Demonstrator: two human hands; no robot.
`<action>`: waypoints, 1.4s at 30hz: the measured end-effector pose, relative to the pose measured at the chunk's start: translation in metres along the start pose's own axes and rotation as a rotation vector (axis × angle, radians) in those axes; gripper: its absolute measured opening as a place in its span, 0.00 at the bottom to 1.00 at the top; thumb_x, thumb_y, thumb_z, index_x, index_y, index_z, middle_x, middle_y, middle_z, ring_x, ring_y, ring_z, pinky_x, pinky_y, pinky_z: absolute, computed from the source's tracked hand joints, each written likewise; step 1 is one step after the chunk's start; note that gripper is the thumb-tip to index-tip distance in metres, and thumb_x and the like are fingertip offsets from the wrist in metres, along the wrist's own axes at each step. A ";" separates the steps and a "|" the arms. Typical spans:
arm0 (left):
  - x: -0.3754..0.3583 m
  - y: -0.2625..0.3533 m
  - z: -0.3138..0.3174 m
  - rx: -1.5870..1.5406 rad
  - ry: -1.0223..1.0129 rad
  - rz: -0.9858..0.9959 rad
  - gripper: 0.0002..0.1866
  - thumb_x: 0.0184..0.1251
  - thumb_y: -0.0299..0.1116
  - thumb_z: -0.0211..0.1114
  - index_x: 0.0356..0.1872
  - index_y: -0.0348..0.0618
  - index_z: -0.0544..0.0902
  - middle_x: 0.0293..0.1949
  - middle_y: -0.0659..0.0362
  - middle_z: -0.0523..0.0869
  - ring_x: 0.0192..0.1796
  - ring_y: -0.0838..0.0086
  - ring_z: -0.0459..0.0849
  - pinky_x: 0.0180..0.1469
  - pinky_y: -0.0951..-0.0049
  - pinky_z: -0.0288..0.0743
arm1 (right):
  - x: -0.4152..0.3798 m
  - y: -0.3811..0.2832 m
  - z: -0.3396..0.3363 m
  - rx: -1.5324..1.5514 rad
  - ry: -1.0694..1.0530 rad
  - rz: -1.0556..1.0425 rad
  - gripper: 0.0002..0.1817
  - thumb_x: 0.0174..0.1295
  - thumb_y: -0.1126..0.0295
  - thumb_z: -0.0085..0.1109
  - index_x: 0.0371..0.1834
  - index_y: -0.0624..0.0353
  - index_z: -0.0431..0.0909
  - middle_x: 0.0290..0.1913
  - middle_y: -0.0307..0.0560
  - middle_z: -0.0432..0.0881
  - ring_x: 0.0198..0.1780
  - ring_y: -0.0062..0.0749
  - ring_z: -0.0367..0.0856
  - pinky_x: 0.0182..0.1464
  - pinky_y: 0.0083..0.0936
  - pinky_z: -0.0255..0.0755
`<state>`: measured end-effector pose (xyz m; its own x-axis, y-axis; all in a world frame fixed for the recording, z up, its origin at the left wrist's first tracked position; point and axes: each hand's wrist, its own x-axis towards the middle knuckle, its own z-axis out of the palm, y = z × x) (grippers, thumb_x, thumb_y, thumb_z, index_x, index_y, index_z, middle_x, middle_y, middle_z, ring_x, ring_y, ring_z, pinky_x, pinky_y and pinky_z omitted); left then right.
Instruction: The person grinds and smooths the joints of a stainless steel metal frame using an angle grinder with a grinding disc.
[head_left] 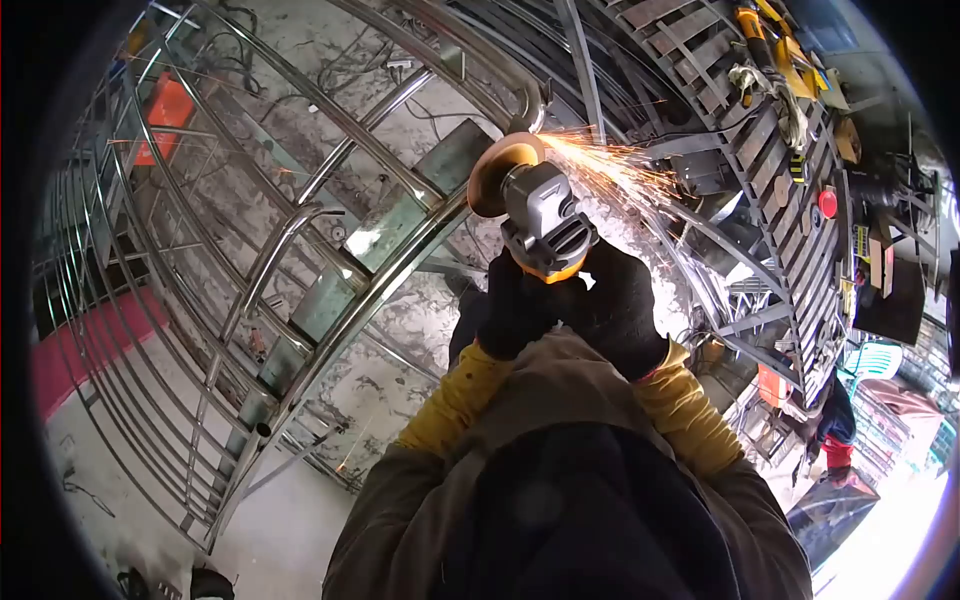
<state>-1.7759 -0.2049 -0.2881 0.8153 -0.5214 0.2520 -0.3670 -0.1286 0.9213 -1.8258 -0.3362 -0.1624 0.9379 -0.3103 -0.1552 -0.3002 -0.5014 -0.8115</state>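
Observation:
An angle grinder [543, 215] with a grey gear head and a yellow-orange body is held out in front of my chest. My left hand [515, 305], in a black glove, is closed around its left side. On the other side my right hand [622, 305], gloved alike, grips the body too; the fingers of both are partly hidden. The grinder's brown disc [490, 178] touches the shiny metal tube frame [375, 275] near a curved tube end. Bright orange sparks [610, 165] spray from the disc to the right.
Along the right runs a slatted metal rack [775, 195], with tools on its far end. Long metal bars [590, 75] lie behind the sparks. Cables [235, 45] trail over the stained floor. An orange-red object [168, 105] stands behind the frame at left.

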 end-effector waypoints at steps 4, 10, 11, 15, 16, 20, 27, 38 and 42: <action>0.005 0.003 -0.002 -0.155 0.015 0.004 0.24 0.74 0.46 0.71 0.61 0.39 0.85 0.51 0.55 0.93 0.51 0.64 0.93 0.53 0.63 0.86 | 0.000 0.005 0.002 0.045 0.023 -0.038 0.24 0.59 0.57 0.79 0.52 0.60 0.87 0.41 0.57 0.91 0.44 0.52 0.93 0.44 0.36 0.83; 0.010 0.006 0.003 -0.316 0.043 -0.081 0.25 0.71 0.43 0.73 0.64 0.40 0.83 0.53 0.53 0.92 0.53 0.63 0.92 0.55 0.62 0.86 | 0.003 0.021 0.007 0.078 0.077 -0.099 0.23 0.58 0.56 0.78 0.52 0.57 0.87 0.39 0.56 0.91 0.42 0.55 0.92 0.42 0.38 0.82; 0.007 0.003 0.005 -0.316 0.040 -0.079 0.25 0.71 0.43 0.73 0.64 0.40 0.83 0.53 0.53 0.92 0.53 0.63 0.92 0.55 0.62 0.86 | 0.003 0.018 0.004 0.057 0.074 -0.107 0.22 0.58 0.56 0.78 0.52 0.57 0.87 0.38 0.56 0.90 0.40 0.56 0.91 0.41 0.38 0.82; 0.000 0.019 -0.002 -0.021 -0.056 0.015 0.25 0.69 0.37 0.74 0.65 0.42 0.83 0.52 0.53 0.91 0.53 0.59 0.92 0.54 0.61 0.86 | -0.004 0.002 -0.010 -0.143 -0.003 -0.021 0.21 0.59 0.56 0.77 0.51 0.56 0.87 0.35 0.56 0.89 0.35 0.55 0.89 0.37 0.38 0.81; 0.000 0.027 -0.008 0.118 -0.071 0.076 0.24 0.69 0.36 0.74 0.65 0.42 0.83 0.52 0.52 0.91 0.53 0.58 0.92 0.54 0.61 0.86 | -0.006 -0.004 -0.011 -0.069 0.031 -0.079 0.21 0.58 0.55 0.78 0.49 0.57 0.87 0.33 0.54 0.89 0.33 0.52 0.90 0.35 0.37 0.80; 0.002 0.054 -0.018 -0.223 -0.105 -0.156 0.25 0.69 0.33 0.73 0.66 0.41 0.82 0.54 0.51 0.90 0.55 0.58 0.92 0.56 0.60 0.86 | -0.012 -0.010 -0.009 0.061 0.035 0.046 0.23 0.55 0.53 0.80 0.46 0.58 0.87 0.32 0.51 0.89 0.33 0.49 0.90 0.36 0.36 0.80; -0.003 0.060 -0.005 -0.565 0.018 -0.350 0.27 0.71 0.35 0.71 0.68 0.38 0.79 0.57 0.49 0.90 0.56 0.60 0.91 0.57 0.61 0.85 | -0.007 -0.010 -0.022 -0.038 -0.005 0.011 0.25 0.53 0.52 0.80 0.48 0.57 0.89 0.34 0.51 0.90 0.34 0.49 0.90 0.38 0.36 0.80; -0.009 0.058 -0.003 -0.777 0.044 -0.386 0.31 0.76 0.48 0.69 0.69 0.34 0.76 0.54 0.51 0.90 0.54 0.66 0.91 0.54 0.64 0.85 | -0.003 -0.022 -0.028 -0.037 -0.033 -0.003 0.21 0.54 0.55 0.78 0.47 0.55 0.89 0.35 0.52 0.90 0.37 0.52 0.91 0.41 0.36 0.81; -0.007 0.059 -0.007 -0.425 0.006 -0.183 0.32 0.77 0.50 0.68 0.69 0.34 0.76 0.53 0.51 0.91 0.53 0.66 0.91 0.54 0.65 0.85 | -0.002 -0.029 -0.035 -0.050 -0.095 0.020 0.19 0.58 0.66 0.78 0.49 0.64 0.89 0.41 0.55 0.93 0.44 0.36 0.95 0.47 0.31 0.85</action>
<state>-1.8004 -0.2029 -0.2338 0.8526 -0.5172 0.0749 -0.0021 0.1400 0.9902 -1.8250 -0.3493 -0.1185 0.9432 -0.2437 -0.2259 -0.3251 -0.5365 -0.7787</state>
